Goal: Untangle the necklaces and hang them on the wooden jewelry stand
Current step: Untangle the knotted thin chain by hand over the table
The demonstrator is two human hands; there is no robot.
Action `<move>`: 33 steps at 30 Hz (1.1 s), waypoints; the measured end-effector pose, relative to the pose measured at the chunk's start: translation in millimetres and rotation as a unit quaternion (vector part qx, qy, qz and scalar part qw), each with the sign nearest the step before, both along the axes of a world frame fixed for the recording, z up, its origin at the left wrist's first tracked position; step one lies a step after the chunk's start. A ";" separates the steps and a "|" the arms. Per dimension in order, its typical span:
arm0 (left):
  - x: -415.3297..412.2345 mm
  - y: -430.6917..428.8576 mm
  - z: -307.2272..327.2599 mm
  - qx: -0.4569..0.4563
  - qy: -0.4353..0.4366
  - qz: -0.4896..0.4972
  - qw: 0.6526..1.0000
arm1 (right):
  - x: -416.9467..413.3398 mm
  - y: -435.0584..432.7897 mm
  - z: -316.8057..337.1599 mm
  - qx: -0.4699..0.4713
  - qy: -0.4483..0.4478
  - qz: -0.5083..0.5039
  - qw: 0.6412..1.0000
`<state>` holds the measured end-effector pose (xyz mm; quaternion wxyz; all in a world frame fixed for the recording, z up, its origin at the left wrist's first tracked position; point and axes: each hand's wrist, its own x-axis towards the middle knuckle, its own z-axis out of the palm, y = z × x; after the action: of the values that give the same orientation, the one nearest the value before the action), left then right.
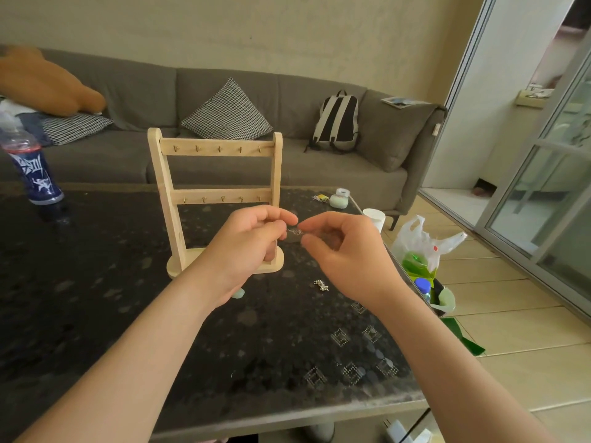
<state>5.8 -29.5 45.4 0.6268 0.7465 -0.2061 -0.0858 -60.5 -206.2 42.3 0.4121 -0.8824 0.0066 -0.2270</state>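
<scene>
A wooden jewelry stand (216, 174) with two hook rails stands upright on the dark table (96, 298); its hooks are bare. In front of its lower right post, my left hand (246, 247) and my right hand (345, 254) are raised above the table. Between their fingertips is a thin silver necklace (295, 232), bunched in a small tangle, pinched by both hands. A second silver necklace (321, 285) lies in a little heap on the table below my right hand. A small pale green thing (239, 293) peeks out under my left wrist.
A blue-labelled plastic bottle (33, 167) stands at the table's far left. Small pale green containers (339, 199) and a white cup (374, 218) sit near the far right edge. A white plastic bag (422, 244) with rubbish is on the floor right of the table. A grey sofa (319, 155) runs behind.
</scene>
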 end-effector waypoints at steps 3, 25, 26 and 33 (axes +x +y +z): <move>-1.7 -0.4 0.4 0.022 -0.023 0.008 0.999 | -0.3 3.1 1.0 -0.027 -0.006 -0.009 1.000; 1.7 0.2 -1.8 0.079 0.003 0.021 0.997 | 1.5 1.5 1.1 -0.101 -0.041 -0.059 0.992; 1.0 0.2 -1.7 0.082 0.005 0.023 0.996 | 1.5 1.1 1.5 -0.104 -0.036 -0.065 0.992; -3.3 -2.8 -1.4 0.117 -0.004 0.028 0.993 | 1.9 2.4 5.0 -0.103 -0.018 -0.068 0.992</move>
<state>2.5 -32.3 44.0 0.5361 0.8207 -0.1766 -0.0889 -58.6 -203.8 47.3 0.3032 -0.9133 0.0353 -0.2698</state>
